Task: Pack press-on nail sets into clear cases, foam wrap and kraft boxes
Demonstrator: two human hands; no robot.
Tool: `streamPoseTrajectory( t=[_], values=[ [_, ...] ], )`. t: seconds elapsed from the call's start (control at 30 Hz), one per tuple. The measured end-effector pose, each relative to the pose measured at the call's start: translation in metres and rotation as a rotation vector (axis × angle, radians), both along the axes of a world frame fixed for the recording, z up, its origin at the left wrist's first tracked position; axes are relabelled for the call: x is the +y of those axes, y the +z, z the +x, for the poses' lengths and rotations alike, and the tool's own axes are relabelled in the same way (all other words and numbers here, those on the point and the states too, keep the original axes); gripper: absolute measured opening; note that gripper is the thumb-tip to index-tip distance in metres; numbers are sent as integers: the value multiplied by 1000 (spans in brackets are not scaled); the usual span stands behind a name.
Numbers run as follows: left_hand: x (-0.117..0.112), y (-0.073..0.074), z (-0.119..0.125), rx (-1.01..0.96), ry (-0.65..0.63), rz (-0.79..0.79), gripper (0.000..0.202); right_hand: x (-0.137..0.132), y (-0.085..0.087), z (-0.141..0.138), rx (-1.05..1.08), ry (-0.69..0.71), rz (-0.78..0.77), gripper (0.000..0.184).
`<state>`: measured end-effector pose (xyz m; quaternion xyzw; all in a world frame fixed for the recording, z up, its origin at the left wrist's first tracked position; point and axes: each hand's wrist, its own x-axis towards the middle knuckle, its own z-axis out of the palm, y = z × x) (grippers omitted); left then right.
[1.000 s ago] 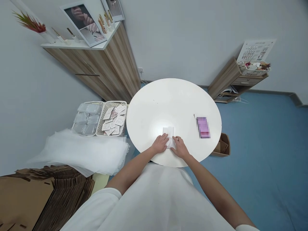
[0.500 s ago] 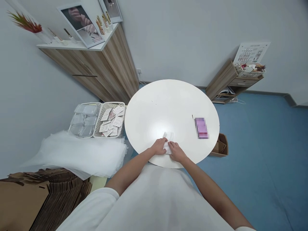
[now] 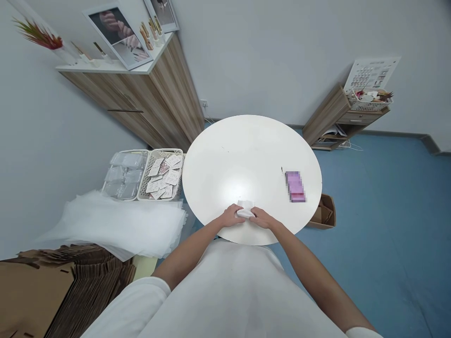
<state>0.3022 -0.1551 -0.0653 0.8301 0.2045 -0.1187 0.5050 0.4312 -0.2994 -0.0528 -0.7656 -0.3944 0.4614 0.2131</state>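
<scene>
Between my hands, near the front edge of the round white table (image 3: pixel 225 141), is a small white foam-sheet wrap (image 3: pixel 245 212), partly rolled up. My left hand (image 3: pixel 231 215) grips its left end, fingers curled round it. On the right end my right hand (image 3: pixel 261 218) is closed in the same way. A flat flap of the white sheet lies on the tabletop beyond the rolled part. Whatever the wrap may contain is hidden.
A blurred purple item (image 3: pixel 296 187) lies on the table's right. At left stand a basket of cards (image 3: pixel 164 176), a basket of clear packets (image 3: pixel 124 174), a stack of white sheets (image 3: pixel 120 220) and flattened cardboard (image 3: pixel 35 295). An open carton (image 3: pixel 324 213) sits right, on the floor.
Both hands have shifted from lying on the flat white wrap to its two ends. The wrap has become shorter, its near part rolled or folded away from me.
</scene>
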Motion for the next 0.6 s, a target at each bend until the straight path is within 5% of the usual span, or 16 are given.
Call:
streamPoseTrajectory(
  t=[0.23, 0.43, 0.5, 0.6],
  values=[
    [0, -18, 6, -1, 267, -26, 26, 9, -16, 1, 102, -346, -39, 29],
    [-5, -27, 21, 55, 403, 159, 30, 13, -29, -9, -190, -558, 74, 35],
    [-5, -27, 23, 50, 444, 188, 36, 10, -28, -14, -322, -570, 123, 40],
    [-5, -28, 22, -14, 437, 234, 36, 5, -25, -23, -403, -387, 169, 36]
  ],
)
